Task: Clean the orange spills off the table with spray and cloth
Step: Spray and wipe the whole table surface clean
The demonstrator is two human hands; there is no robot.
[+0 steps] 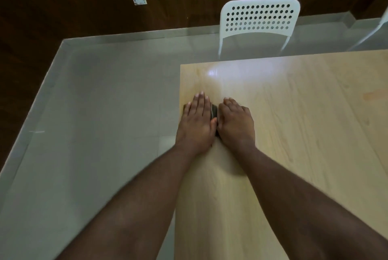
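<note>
We press the left hand (pixel 196 122) flat on a dark cloth (pixel 214 111) at the table (pixel 294 133) edge | right hand (pixel 236 122) loosely curved beside it, touching | faint orange stain (pixel 372 96) far right.

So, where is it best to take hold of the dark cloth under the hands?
The dark cloth lies flat near the table left edge, mostly hidden under both hands. Probably pinch the strip showing between left hand and right hand, from above.
</note>
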